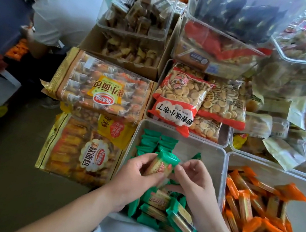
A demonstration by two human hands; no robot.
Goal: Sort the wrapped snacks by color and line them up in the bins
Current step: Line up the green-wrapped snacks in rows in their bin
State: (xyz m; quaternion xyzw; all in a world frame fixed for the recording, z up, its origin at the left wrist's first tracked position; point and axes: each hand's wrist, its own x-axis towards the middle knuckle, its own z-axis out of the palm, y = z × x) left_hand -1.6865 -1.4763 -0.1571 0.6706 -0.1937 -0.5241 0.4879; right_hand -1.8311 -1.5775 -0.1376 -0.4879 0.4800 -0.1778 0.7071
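Head view: left hand [134, 175] grips a green-wrapped cracker packet [162, 163] over the clear bin [212, 155] at six o'clock, probably squaring it for the green row; right hand [192, 180], half-curled, pinches its end.

- The clear plastic bin of orange-wrapped snacks [229, 168] runs off the right and bottom edges.
- The lower part of the green-wrapped cracker pack [161, 162] is hidden under left-hand fingers [151, 170].
- Print on the loose green packs [169, 208] is too blurred to read.
- The bending person in a white shirt [65, 5] is cut off at the top edge.
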